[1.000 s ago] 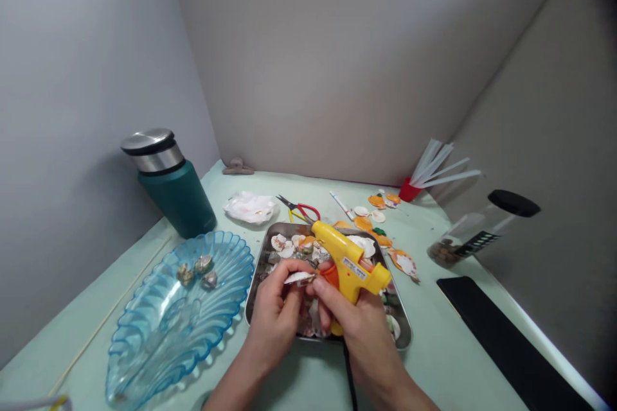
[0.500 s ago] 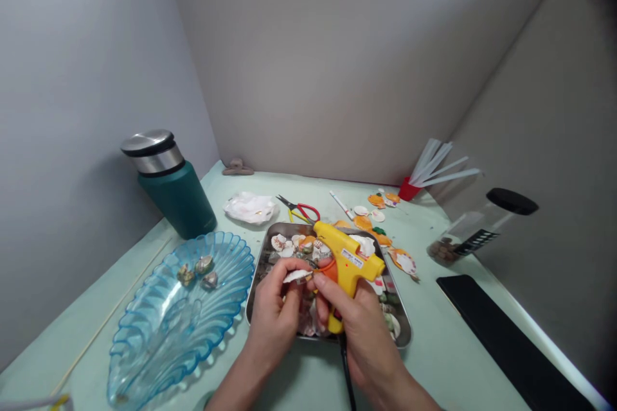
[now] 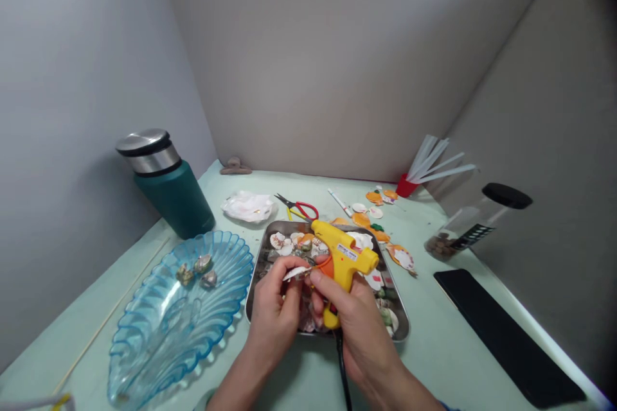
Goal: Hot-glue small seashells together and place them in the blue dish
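Observation:
My left hand (image 3: pixel 274 305) pinches a small white seashell (image 3: pixel 295 273) between thumb and fingers. In my right hand (image 3: pixel 361 321) is a yellow hot glue gun (image 3: pixel 343 254), held at its handle with a black cord hanging below. The right thumb and fingertip also meet the shell's near edge. Both hands are over a metal tray (image 3: pixel 398 295) filled with shells, among them several spotted white shells (image 3: pixel 282 244) at its far left. My fingers cover the middle of the tray, and whatever lies right under the shell is hidden.
To the left are a blue scalloped dish (image 3: pixel 226 305) with three shells and a green bottle (image 3: pixel 176 199). Behind the tray lie scissors (image 3: pixel 301 209), a crumpled white wrapper (image 3: pixel 248 207) and orange shells (image 3: pixel 360 219). A red cup (image 3: pixel 406 186), jar (image 3: pixel 450 237) and black slab (image 3: pixel 501 334) stand right.
The glue gun has tilted and shifted slightly left in my right hand. The shell in my left hand looks turned more edge-on. The whole view has shifted a little.

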`<state>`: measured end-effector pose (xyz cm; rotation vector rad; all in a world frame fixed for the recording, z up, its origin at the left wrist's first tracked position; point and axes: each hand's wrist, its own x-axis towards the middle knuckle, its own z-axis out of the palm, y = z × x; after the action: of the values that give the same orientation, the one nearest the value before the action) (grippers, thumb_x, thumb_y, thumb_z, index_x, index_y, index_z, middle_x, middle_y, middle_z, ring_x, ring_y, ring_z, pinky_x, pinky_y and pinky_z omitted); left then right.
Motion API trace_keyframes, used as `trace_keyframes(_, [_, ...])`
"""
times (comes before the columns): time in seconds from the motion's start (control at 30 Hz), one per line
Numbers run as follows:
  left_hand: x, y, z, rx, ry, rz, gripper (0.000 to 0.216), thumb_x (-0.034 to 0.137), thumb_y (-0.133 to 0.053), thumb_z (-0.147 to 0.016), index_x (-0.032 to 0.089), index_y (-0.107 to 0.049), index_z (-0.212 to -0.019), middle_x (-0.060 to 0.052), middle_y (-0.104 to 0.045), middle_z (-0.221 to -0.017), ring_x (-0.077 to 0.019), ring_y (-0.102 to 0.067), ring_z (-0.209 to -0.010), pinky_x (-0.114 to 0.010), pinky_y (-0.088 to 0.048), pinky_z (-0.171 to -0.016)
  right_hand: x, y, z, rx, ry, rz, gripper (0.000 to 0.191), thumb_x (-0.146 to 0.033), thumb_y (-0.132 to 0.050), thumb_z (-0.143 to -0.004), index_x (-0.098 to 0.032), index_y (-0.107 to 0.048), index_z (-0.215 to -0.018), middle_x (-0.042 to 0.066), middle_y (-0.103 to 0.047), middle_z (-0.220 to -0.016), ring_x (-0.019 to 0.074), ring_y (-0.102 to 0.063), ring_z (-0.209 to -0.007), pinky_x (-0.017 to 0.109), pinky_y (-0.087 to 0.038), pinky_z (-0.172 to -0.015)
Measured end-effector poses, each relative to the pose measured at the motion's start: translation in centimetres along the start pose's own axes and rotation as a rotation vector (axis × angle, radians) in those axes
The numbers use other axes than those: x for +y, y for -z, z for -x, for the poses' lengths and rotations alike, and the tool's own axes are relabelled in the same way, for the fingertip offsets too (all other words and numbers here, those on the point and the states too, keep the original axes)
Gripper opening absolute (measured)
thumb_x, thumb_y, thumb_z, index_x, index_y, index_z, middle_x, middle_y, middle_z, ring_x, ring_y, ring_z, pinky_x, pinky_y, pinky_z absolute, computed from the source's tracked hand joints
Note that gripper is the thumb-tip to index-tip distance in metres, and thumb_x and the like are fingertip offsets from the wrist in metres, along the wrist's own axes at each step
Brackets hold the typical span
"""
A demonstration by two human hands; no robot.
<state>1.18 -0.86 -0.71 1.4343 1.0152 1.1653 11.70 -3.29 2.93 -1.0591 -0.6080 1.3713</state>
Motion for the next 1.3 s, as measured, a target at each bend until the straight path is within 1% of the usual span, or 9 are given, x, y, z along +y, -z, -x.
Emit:
trace_keyframes(0.43, [-0.2, 0.0, 0.0, -0.043, -0.005, 0.032, 0.01, 0.028, -0.043, -0.093, 0.023, -0.05, -0.096, 0.006, -0.058, -0.054, -0.012, -0.056, -0.044, -0.022, -0.045, -0.045, 0.2, 0.1, -0.1, -0.024, -0.01, -0.002, 0.025, -0.032, -0.069, -0.073, -0.017, -0.052, -0.064, -0.008, -0.044, -0.042, 0.0077, -0.039, -0.04, 0.018, -0.033, -0.041])
trace_keyframes(0.67, [0.4, 0.0, 0.0, -0.063, 0.044, 0.07, 0.01, 0.031, -0.045, -0.092, 0.023, -0.049, -0.096, 0.007, -0.056, -0.052, -0.0127, -0.055, -0.043, -0.023, -0.045, -0.045, 0.7, 0.5, 0.0, -0.064, -0.011, -0.035, 0.022, -0.033, -0.069, -0.076, -0.016, -0.054, -0.076, -0.008, -0.048, -0.044, 0.0074, -0.042, -0.039, 0.017, -0.034, -0.04])
trace_keyframes(0.83, [0.4, 0.2, -0.1, -0.019, 0.086, 0.09, 0.016, 0.036, -0.052, -0.087, 0.022, -0.052, -0.093, 0.004, -0.058, -0.056, -0.0124, -0.054, -0.046, -0.022, -0.043, -0.046, 0.4, 0.7, -0.2, -0.034, -0.011, -0.05, 0.031, -0.036, -0.071, -0.074, -0.017, -0.054, -0.092, -0.008, -0.051, -0.049, 0.0076, -0.043, -0.038, 0.017, -0.036, -0.038])
trace_keyframes(0.93, [0.4, 0.1, -0.4, 0.003, 0.118, 0.195, 0.019, 0.038, -0.055, -0.085, 0.021, -0.049, -0.09, 0.005, -0.055, -0.055, -0.0093, -0.049, -0.044, -0.02, -0.041, -0.044, 0.1, 1.5, -0.7, -0.01, 0.039, 0.027, 0.031, -0.037, -0.072, -0.074, -0.017, -0.055, -0.091, -0.007, -0.053, -0.053, 0.0065, -0.042, -0.039, 0.017, -0.035, -0.039])
trace_keyframes(1.0, [0.4, 0.1, -0.6, 0.001, 0.151, 0.278, 0.021, 0.037, -0.056, -0.085, 0.02, -0.047, -0.092, 0.007, -0.054, -0.051, -0.0078, -0.044, -0.039, -0.018, -0.039, -0.041, -0.1, 2.6, -1.2, 0.008, 0.102, 0.141, 0.03, -0.038, -0.072, -0.074, -0.016, -0.057, -0.088, -0.006, -0.054, -0.054, 0.0053, -0.04, -0.038, 0.017, -0.032, -0.039])
trace_keyframes(1.07, [0.2, 0.1, -0.8, -0.011, 0.188, 0.348, 0.023, 0.037, -0.055, -0.085, 0.021, -0.044, -0.097, 0.008, -0.053, -0.048, -0.0077, -0.041, -0.034, -0.017, -0.036, -0.036, -0.2, 3.8, -1.6, 0.039, 0.163, 0.255, 0.034, -0.039, -0.072, -0.074, -0.015, -0.059, -0.093, -0.005, -0.057, -0.057, 0.0052, -0.039, -0.038, 0.018, -0.033, -0.039])
trace_keyframes(1.17, [-0.1, 0.2, -1.0, -0.023, 0.237, 0.424, 0.022, 0.036, -0.054, -0.086, 0.021, -0.043, -0.098, 0.009, -0.053, -0.047, -0.0078, -0.041, -0.032, -0.016, -0.034, -0.031, -0.1, 5.4, -2.1, 0.09, 0.202, 0.386, 0.041, -0.042, -0.071, -0.075, -0.014, -0.059, -0.102, -0.002, -0.061, -0.061, 0.0084, -0.043, -0.043, 0.02, -0.035, -0.04])
trace_keyframes(1.23, [-0.2, 0.3, -1.1, -0.029, 0.253, 0.463, 0.018, 0.035, -0.053, -0.087, 0.021, -0.043, -0.094, 0.008, -0.054, -0.048, -0.0069, -0.04, -0.031, -0.015, -0.033, -0.031, 0.2, 6.0, -2.2, 0.121, 0.206, 0.462, 0.042, -0.043, -0.072, -0.074, -0.013, -0.062, -0.101, -0.004, -0.056, -0.055, 0.0104, -0.045, -0.045, 0.021, -0.036, -0.041])
trace_keyframes(1.3, [-0.2, 0.4, -1.2, -0.03, 0.259, 0.506, 0.017, 0.035, -0.052, -0.088, 0.02, -0.044, -0.091, 0.006, -0.057, -0.054, -0.0057, -0.041, -0.032, -0.014, -0.033, -0.031, 0.5, 6.3, -2.2, 0.148, 0.206, 0.489, 0.042, -0.043, -0.074, -0.071, -0.012, -0.065, -0.098, -0.003, -0.058, -0.055, 0.0116, -0.048, -0.046, 0.022, -0.039, -0.042])
